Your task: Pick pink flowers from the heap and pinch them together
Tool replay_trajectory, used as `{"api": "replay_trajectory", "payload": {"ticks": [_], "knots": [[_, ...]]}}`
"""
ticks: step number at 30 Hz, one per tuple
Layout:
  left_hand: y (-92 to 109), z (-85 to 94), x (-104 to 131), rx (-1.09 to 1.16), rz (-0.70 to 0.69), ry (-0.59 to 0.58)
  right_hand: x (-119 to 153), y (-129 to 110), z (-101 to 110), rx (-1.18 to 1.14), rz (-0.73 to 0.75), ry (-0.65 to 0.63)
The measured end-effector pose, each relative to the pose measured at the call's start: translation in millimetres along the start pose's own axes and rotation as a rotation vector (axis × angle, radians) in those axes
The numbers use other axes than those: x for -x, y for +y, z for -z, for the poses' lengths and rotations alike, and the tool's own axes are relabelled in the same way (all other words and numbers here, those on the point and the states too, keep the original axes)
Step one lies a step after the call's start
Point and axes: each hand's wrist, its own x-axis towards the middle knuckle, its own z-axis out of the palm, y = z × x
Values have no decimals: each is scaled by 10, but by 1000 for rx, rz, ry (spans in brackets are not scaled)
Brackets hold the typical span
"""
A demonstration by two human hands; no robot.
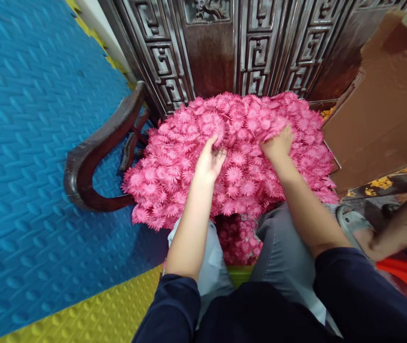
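A wide heap of pink artificial flowers (235,174) lies before me, above and between my knees. My left hand (211,159) is over the middle of the heap, thumb up and fingers curled at a pink flower (216,127), which is blurred; whether it is gripped is unclear. To the right, my right hand (278,143) is closed around pink flowers (273,126) at the heap's upper right. More pink flowers (241,238) show lower down between my legs.
A curved dark wooden armrest (78,178) stands left, on blue matting (28,143). Carved dark wood panels (212,62) rise behind the heap. Brown cardboard (385,109) leans at the right, near another person's foot (366,240).
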Motion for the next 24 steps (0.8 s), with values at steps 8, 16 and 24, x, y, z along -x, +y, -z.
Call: {"api": "replay_trajectory", "payload": {"ticks": [8, 16, 24], "knots": [[-14, -9, 8, 46, -157, 55, 43, -153, 50, 56, -53, -7], [-163, 48, -27, -217, -495, -9, 381, -612, -128, -855, -34, -430], [-187, 57, -34, -402, -561, -76, 476, -700, -84, -1286, -439, -556]]}}
